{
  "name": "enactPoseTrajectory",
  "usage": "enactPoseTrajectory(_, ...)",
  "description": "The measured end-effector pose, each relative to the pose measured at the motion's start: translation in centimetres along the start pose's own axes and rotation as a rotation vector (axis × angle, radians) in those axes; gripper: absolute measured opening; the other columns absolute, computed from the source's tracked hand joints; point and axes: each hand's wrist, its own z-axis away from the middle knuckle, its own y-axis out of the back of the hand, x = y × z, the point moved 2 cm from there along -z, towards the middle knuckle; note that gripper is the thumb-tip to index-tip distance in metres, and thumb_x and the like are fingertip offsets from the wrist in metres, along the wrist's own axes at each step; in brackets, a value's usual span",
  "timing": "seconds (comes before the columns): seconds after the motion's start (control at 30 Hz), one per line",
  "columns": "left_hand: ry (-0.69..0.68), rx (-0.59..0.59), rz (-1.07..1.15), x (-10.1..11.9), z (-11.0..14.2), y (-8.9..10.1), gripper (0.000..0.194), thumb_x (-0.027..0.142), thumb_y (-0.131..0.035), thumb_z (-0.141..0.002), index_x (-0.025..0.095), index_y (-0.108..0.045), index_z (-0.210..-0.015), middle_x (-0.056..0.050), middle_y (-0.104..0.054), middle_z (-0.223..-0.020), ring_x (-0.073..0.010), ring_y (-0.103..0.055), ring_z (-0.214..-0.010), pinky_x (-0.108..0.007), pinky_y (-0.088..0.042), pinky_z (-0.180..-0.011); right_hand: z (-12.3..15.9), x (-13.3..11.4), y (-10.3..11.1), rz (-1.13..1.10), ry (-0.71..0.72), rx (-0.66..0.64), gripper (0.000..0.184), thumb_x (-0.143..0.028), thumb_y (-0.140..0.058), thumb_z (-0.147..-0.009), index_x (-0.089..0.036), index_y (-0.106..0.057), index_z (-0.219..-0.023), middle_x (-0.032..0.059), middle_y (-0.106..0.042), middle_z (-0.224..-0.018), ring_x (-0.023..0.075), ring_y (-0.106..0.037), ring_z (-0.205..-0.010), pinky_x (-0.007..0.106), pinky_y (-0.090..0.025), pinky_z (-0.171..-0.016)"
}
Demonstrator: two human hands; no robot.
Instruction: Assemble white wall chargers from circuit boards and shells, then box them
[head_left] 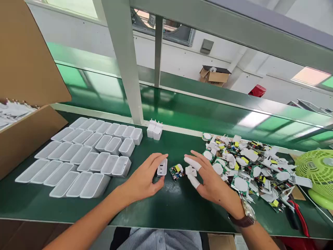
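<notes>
My left hand [147, 177] is closed on a small white charger housing [162, 167], pinching it between thumb and fingers just above the green bench top. My right hand [209, 177] hovers to the right with fingers spread, white finger cots on the thumb and forefinger, and touches nothing I can make out. Between the two hands lies a small green circuit board [176, 172] with a yellow part, and a white piece [190, 170] sits by my right thumb. A watch is on my right wrist.
Rows of several empty white housings [85, 158] cover the bench's left. A heap of circuit boards and white plug parts [249, 166] lies at the right, beside a green fan [317, 170] and red-handled pliers [299, 215]. Two finished white chargers [154, 130] stand by the post. A cardboard box [26, 135] is far left.
</notes>
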Motion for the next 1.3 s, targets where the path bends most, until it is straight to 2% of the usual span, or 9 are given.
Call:
enactPoseTrajectory(0.07, 0.000, -0.004, 0.011, -0.1, 0.2, -0.3, 0.070, 0.015, -0.056, -0.088, 0.027, -0.032, -0.153, -0.012, -0.046, -0.146, -0.0271, -0.055, -0.131, -0.040, -0.050, -0.111, -0.7, 0.0, -0.2, 0.036, 0.074, -0.163, 0.065, -0.006, -0.048, -0.092, -0.018, -0.034, -0.154, 0.0145, -0.043, -0.158, 0.0299, -0.023, -0.155, 0.059, -0.037, -0.121)
enactPoseTrajectory(0.17, 0.016, 0.007, 0.030, -0.4, 0.4, -0.5, 0.075, 0.017, -0.059, -0.088, 0.027, -0.028, -0.155, -0.014, -0.046, -0.148, -0.0293, -0.053, -0.133, -0.044, -0.048, -0.112, -2.0, 0.3, -1.3, 0.034, 0.088, -0.267, 0.061, -0.006, -0.053, -0.086, -0.012, -0.042, -0.146, 0.0186, -0.055, -0.145, 0.0325, -0.045, -0.141, 0.054, -0.048, -0.112)
enactPoseTrajectory(0.33, 0.102, -0.011, 0.069, -0.9, 0.8, -0.5, 0.087, 0.029, -0.070, -0.086, 0.028, -0.021, -0.158, -0.015, -0.047, -0.150, -0.0338, -0.055, -0.129, -0.052, -0.050, -0.109, -3.0, 0.6, -1.2, -0.127, -0.042, -0.158, 0.048, -0.012, -0.057, -0.085, -0.020, -0.051, -0.132, 0.0106, -0.063, -0.118, 0.0208, -0.067, -0.089, 0.037, -0.061, -0.077)
enactPoseTrajectory(0.5, 0.163, -0.031, 0.167, -1.2, 0.5, -0.9, 0.082, 0.022, -0.066, -0.089, 0.030, -0.021, -0.157, -0.012, -0.053, -0.141, -0.0274, -0.061, -0.118, -0.043, -0.055, -0.100, -2.6, 0.6, -1.0, -0.478, -0.121, 0.065, 0.057, -0.015, -0.058, -0.088, -0.026, -0.042, -0.142, 0.0120, -0.049, -0.134, 0.0204, -0.065, -0.110, 0.032, -0.061, -0.088)
enactPoseTrajectory(0.67, 0.190, 0.096, 0.030, -1.6, -0.2, -1.5, 0.077, 0.047, -0.082, -0.080, 0.027, -0.046, -0.144, -0.012, -0.058, -0.126, -0.0305, -0.061, -0.113, -0.043, -0.056, -0.094, -1.8, 1.0, -2.0, -0.445, -0.156, 0.172, 0.049, -0.017, -0.057, -0.092, -0.027, -0.049, -0.140, 0.0122, -0.048, -0.133, 0.0216, -0.061, -0.117, 0.032, -0.061, -0.087)
enactPoseTrajectory(0.8, 0.246, 0.011, -0.028, -1.2, -0.2, -1.7, 0.048, 0.053, -0.073, -0.087, 0.025, -0.062, -0.124, -0.006, -0.058, -0.104, -0.0203, -0.064, -0.084, -0.034, -0.057, -0.075, -1.4, 1.5, -2.3, -0.419, -0.187, 0.222, 0.051, -0.019, -0.057, -0.093, -0.028, -0.048, -0.142, 0.0120, -0.052, -0.136, 0.0229, -0.062, -0.117, 0.036, -0.061, -0.093)
enactPoseTrajectory(0.97, 0.214, -0.237, 0.253, -0.4, -0.7, 0.1, 0.114, 0.055, -0.089, -0.067, 0.036, -0.025, -0.159, -0.013, -0.044, -0.147, -0.0144, -0.061, -0.075, -0.031, -0.057, -0.067, -1.1, 1.7, -2.8, -0.461, -0.233, 0.348, 0.053, -0.023, -0.061, -0.093, -0.027, -0.046, -0.143, 0.0124, -0.055, -0.137, 0.0238, -0.065, -0.117, 0.042, -0.059, -0.099)
enactPoseTrajectory(1.1, 0.076, -0.542, 0.348, 0.4, -2.3, 0.5, 0.062, 0.044, -0.081, -0.079, 0.029, -0.060, -0.135, -0.005, -0.068, -0.112, -0.0141, -0.060, -0.068, -0.027, -0.050, -0.064, -1.2, 1.2, -2.6, -0.426, -0.173, 0.441, 0.054, -0.021, -0.060, -0.093, -0.026, -0.045, -0.144, 0.0127, -0.057, -0.135, 0.0231, -0.066, -0.113, 0.040, -0.060, -0.095)
enactPoseTrajectory(1.3, 0.107, -0.208, 0.102, 0.6, -3.2, -1.2, 0.023, 0.024, -0.074, -0.078, 0.021, -0.060, -0.095, -0.004, -0.062, -0.100, -0.0202, -0.060, -0.089, -0.031, -0.049, -0.078, -1.5, 0.5, -1.4, -0.224, -0.043, 0.601, 0.058, -0.016, -0.062, -0.092, -0.025, -0.042, -0.146, 0.0138, -0.059, -0.129, 0.0269, -0.062, -0.118, 0.047, -0.057, -0.100)
